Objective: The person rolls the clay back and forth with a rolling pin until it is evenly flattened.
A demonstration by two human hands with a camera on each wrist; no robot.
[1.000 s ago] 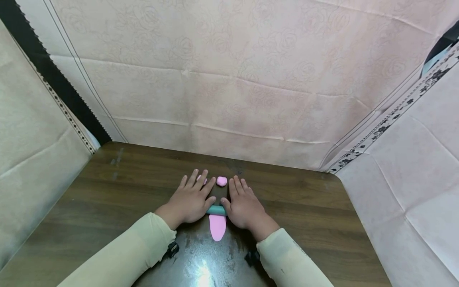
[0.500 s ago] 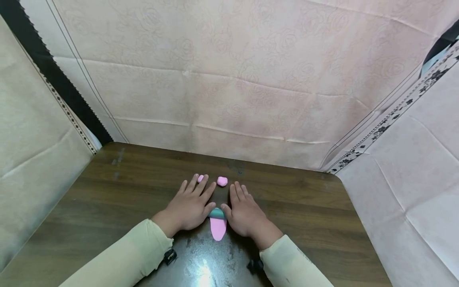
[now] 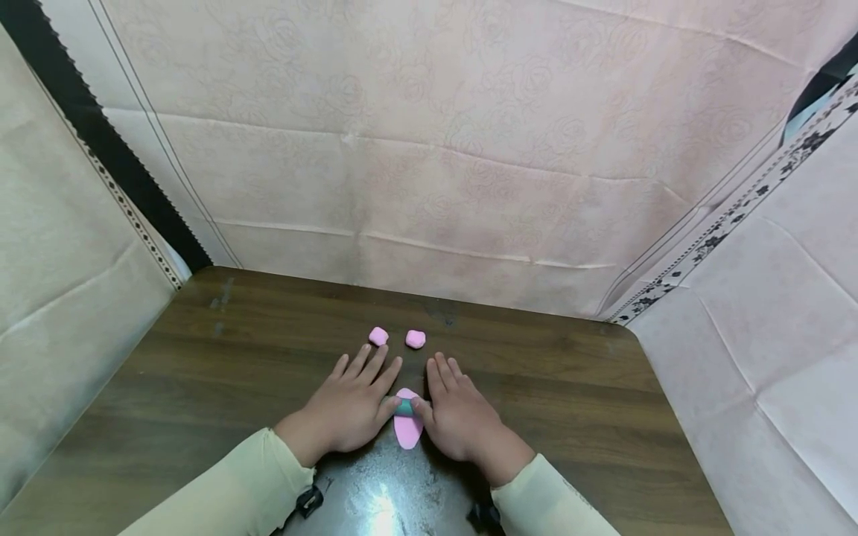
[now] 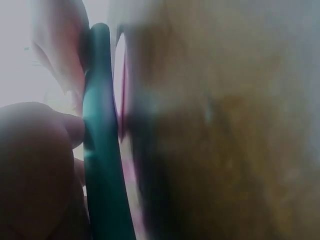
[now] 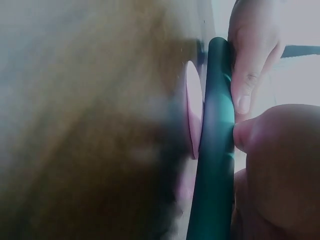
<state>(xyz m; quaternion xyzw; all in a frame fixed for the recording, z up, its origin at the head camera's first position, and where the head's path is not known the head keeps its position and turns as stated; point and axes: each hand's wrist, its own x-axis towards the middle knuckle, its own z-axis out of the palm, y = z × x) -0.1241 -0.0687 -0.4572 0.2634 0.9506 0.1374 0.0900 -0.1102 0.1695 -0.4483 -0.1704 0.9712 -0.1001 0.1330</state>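
A teal rolling pin [image 3: 405, 407] lies crosswise over a flattened oval of pink clay [image 3: 408, 432], which shows on both its far and near sides. My left hand [image 3: 350, 402] and right hand [image 3: 464, 411] rest flat on the pin with fingers straight, pointing away, thumbs close together at its middle. The hands cover the pin's ends in the head view. In the left wrist view the rolling pin [image 4: 103, 130] runs upright along the thin pink clay [image 4: 120, 85]. The right wrist view has the rolling pin [image 5: 216, 130] beside the clay's edge [image 5: 194, 110] too.
Two small pink clay lumps [image 3: 378, 336] [image 3: 415, 339] sit beyond the fingertips. A dark, shiny board [image 3: 395, 491] lies under the work on the brown wooden table [image 3: 570, 387]. Pale patterned cloth [image 3: 429, 149] hangs behind the table and along both sides.
Both hands have drawn back toward the body with the rolling pin. The clay's far end now shows beyond the pin, and the left clay lump has come out from behind the fingers.
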